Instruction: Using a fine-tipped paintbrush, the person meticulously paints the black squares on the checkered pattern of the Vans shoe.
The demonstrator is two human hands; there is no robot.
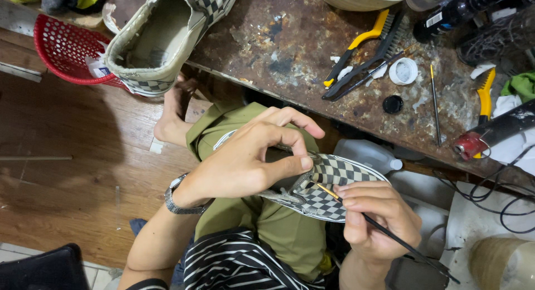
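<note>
My left hand [251, 156] grips a black-and-white checkered slip-on shoe [334, 187] by its opening, holding it over my lap. My right hand [376, 214] pinches a thin black paintbrush [401, 242] whose yellow-banded tip touches the shoe's checkered upper near the collar. A second checkered shoe [167, 36] of the same kind lies on the edge of the worn workbench [295, 39], its opening facing me.
On the bench lie yellow-handled brushes [362, 44], a small white pot [403, 71], a black lid [393, 104], a thin brush [434, 103] and a dark bottle [454, 11]. A red basket [67, 47] sits at the left. A white jug [368, 154] and cables [490, 201] lie below the bench.
</note>
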